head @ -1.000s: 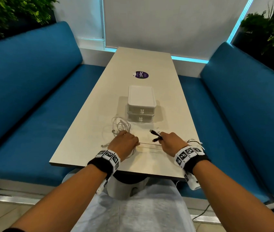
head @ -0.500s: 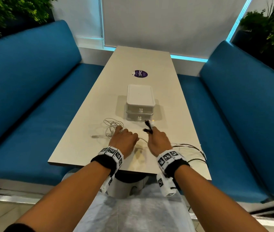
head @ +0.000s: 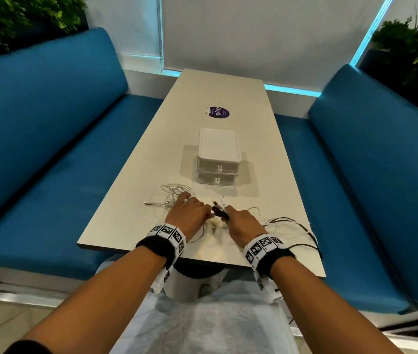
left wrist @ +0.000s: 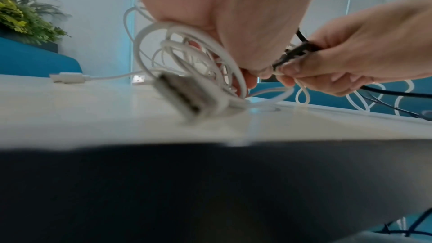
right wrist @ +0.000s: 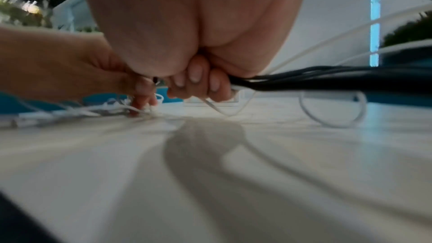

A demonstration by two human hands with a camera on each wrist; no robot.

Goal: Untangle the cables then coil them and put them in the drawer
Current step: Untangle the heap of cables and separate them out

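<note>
Tangled white cables (head: 177, 192) lie in loose loops on the near end of the tabletop (head: 228, 93), just in front of the drawer unit (head: 219, 159), as I watch through the head camera. A black cable (head: 302, 229) trails off to the right, its strands running over the tabletop's right edge. My left hand (head: 190, 215) rests on the white loops, fingers curled among them; the left wrist view shows its thumb and fingertips (left wrist: 247, 78) pinching a white strand, with a white USB plug (left wrist: 187, 97) lying on the surface close to the lens. My right hand (head: 245, 226) is clenched around the black cable, a bundle of dark strands (right wrist: 327, 77) leaving the fist to the right, and a white strand (right wrist: 217, 108) hangs from under its fingers (right wrist: 196, 73). The two hands meet at the middle, where black connector ends (head: 219, 212) stick up between them. The drawer unit, white with two stacked drawers, both closed, stands well behind the hands at the centre of the tabletop. A round purple sticker (head: 218, 112) sits farther back. Blue bench seats (head: 49, 149) flank the tabletop on both sides, with green plants (head: 11, 16) in the upper corners.
</note>
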